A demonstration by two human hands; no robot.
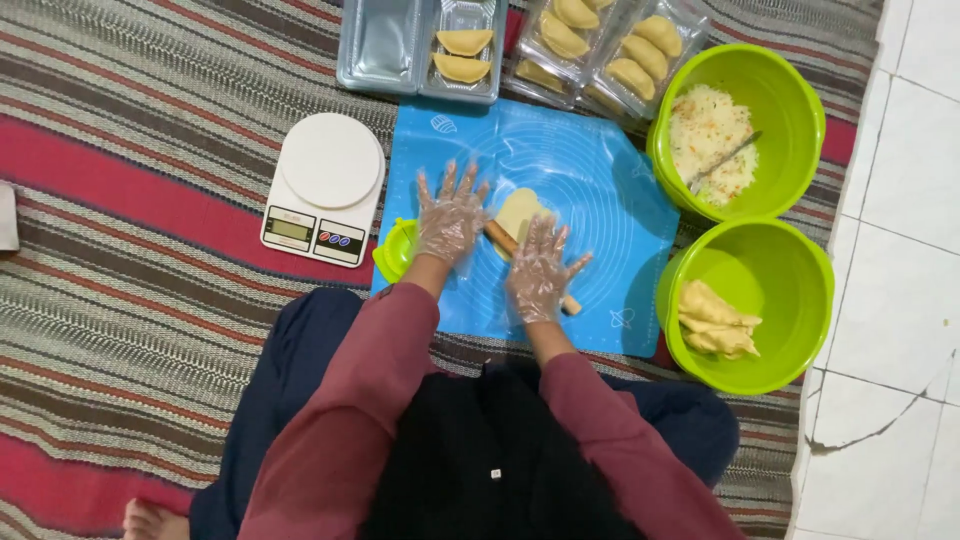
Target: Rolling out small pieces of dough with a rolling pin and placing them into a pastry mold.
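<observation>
Rolling pin (503, 240) lies under both flat, spread hands: left hand (449, 222), right hand (537, 272).

A woven floor rug (150, 150) carries stripes of red, grey, brown and cream. On it lies a bright blue silicone mat (590, 190) printed with thin white concentric circles. The flat piece of dough (520, 208) is pale yellow, the wooden rolling pin (500, 238) tan. Two round plastic bowls (770, 270) are lime green. The kitchen scale (325, 190) is white. The left hand (450, 218) and right hand (537, 272) wear clear plastic gloves; the sleeves (370, 390) are maroon.
</observation>
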